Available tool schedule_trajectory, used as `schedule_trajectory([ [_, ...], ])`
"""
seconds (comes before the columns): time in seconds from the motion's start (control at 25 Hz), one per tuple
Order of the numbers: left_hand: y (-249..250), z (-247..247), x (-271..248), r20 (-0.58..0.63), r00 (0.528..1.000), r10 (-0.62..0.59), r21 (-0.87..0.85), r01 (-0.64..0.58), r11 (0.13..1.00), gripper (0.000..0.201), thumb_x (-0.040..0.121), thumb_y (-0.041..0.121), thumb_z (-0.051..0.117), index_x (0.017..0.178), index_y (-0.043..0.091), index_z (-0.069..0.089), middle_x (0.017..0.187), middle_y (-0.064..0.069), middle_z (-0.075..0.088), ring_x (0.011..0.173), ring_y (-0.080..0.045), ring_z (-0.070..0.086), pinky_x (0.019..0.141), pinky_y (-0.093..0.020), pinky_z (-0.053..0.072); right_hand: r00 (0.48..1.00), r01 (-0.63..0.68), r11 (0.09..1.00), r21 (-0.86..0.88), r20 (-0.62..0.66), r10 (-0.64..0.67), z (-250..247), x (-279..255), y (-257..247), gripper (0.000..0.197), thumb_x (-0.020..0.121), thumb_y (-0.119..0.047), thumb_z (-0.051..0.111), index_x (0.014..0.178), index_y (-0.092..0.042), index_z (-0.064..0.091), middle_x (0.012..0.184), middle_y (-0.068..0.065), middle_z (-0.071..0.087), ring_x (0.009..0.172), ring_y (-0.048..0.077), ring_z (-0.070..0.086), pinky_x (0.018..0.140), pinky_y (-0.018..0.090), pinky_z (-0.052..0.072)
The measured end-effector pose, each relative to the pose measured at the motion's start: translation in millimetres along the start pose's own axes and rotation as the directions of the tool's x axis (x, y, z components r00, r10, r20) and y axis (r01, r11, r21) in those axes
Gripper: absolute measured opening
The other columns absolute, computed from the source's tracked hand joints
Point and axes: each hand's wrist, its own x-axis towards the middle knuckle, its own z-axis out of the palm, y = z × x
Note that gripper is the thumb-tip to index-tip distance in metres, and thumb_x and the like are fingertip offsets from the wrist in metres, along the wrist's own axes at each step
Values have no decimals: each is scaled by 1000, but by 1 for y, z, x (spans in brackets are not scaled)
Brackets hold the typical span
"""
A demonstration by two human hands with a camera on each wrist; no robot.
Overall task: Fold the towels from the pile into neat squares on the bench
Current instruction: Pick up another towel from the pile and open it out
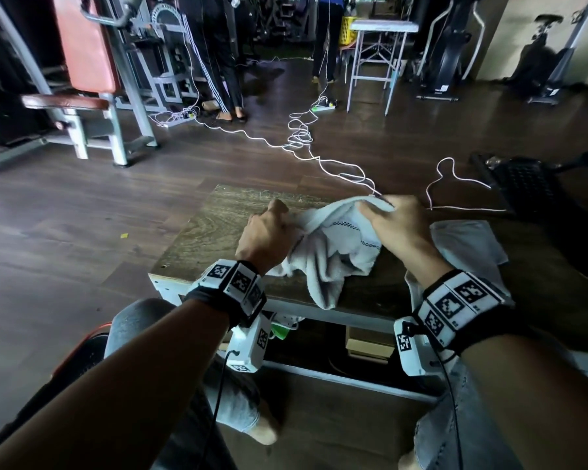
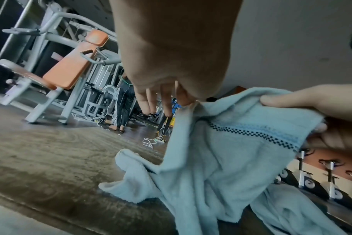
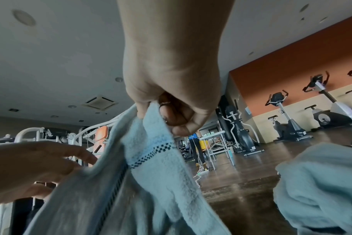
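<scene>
A pale blue towel [image 1: 333, 252] with a dark checked stripe hangs crumpled between both hands above the wooden bench [image 1: 218, 225]; its lower end trails over the near edge. My left hand [image 1: 279, 215] pinches the towel's left edge between thumb and finger, and the other fingers [image 2: 145, 101] point straight down. My right hand [image 1: 377, 206] is fisted round the towel's upper right corner, as the right wrist view shows [image 3: 167, 117]. The towel [image 2: 221, 151] sags onto the bench top. More pale towels [image 1: 469, 245] lie on the bench's right end, below my right wrist.
White cables [image 1: 302, 137] trail across the dark floor beyond the bench. A grey gym machine with orange pads [image 1: 85, 45] stands at the far left; people [image 1: 224, 62] and a white table [image 1: 381, 28] stand at the back. A black mat-like object [image 1: 523, 184] lies to the right.
</scene>
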Motion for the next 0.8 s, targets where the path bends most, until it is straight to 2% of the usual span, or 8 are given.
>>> schedule_trajectory([
  [0.12, 28, -8, -27, 48, 980, 191, -139, -183, 973, 33, 87, 40, 58, 112, 19, 53, 101, -2, 68, 90, -21, 65, 75, -33, 51, 993, 89, 996, 11, 74, -89, -5, -11, -18, 31, 82, -30, 73, 65, -7, 63, 54, -2, 46, 53, 8, 39, 52, 28, 30],
  [0.2, 46, -8, -41, 83, 967, 240, -68, -235, 970, 41, 82, 52, 61, 110, 23, 53, 96, 1, 69, 89, -21, 65, 73, -34, 48, 977, 160, 986, 51, 131, -166, -7, -20, -35, 33, 82, -26, 75, 56, -15, 57, 52, -5, 42, 53, 7, 36, 52, 28, 29],
  [0.24, 48, -5, -41, 67, 972, 226, -16, -226, 974, 36, 83, 47, 61, 108, 22, 54, 93, -3, 70, 87, -27, 65, 70, -35, 48, 969, 194, 979, 67, 140, -202, -9, -22, -42, 33, 81, -25, 75, 54, -19, 56, 51, -6, 42, 53, 7, 36, 52, 28, 30],
  [0.4, 28, -14, -40, -29, 1000, -4, -16, 3, 1000, 5, 82, 21, 56, 80, 16, 55, 79, -21, 67, 76, -42, 63, 59, -31, 37, 950, 294, 955, 46, 95, -297, -37, -26, -45, 20, 84, -25, 72, 71, -9, 68, 62, 1, 58, 60, 8, 45, 56, 27, 36],
  [0.48, 15, -23, -44, -65, 996, -61, -49, 58, 997, 6, 84, 19, 59, 80, 15, 59, 74, -16, 66, 75, -37, 64, 59, -27, 34, 956, 289, 957, 15, 53, -289, -52, -23, -30, 21, 89, -22, 67, 74, -8, 65, 65, 1, 58, 62, 11, 47, 57, 23, 36],
  [0.6, -6, -26, -46, -121, 976, -183, -159, 162, 974, 7, 85, 22, 67, 83, 15, 66, 72, -7, 64, 69, -23, 59, 59, -25, 37, 980, 198, 980, -32, 13, -197, -59, -25, 1, 14, 94, -17, 60, 83, -9, 65, 72, 3, 62, 69, 21, 54, 62, 29, 40],
  [0.72, -36, -8, -48, 10, 976, -218, -170, 217, 961, 15, 84, 24, 69, 75, 13, 67, 66, -10, 64, 61, -18, 54, 58, -30, 46, 992, 129, 985, -111, 12, -129, -45, -37, 36, 10, 93, -18, 60, 95, -14, 69, 85, -1, 66, 79, 18, 60, 71, 27, 44],
  [0.8, -53, 9, -53, 113, 965, -235, -168, 252, 953, 30, 85, 30, 64, 65, 8, 58, 55, -5, 52, 53, -11, 44, 54, -31, 43, 993, 58, 986, -153, 111, -41, -33, -41, 60, 8, 93, -18, 61, 89, -17, 68, 80, -3, 64, 80, 19, 60, 71, 28, 45],
])
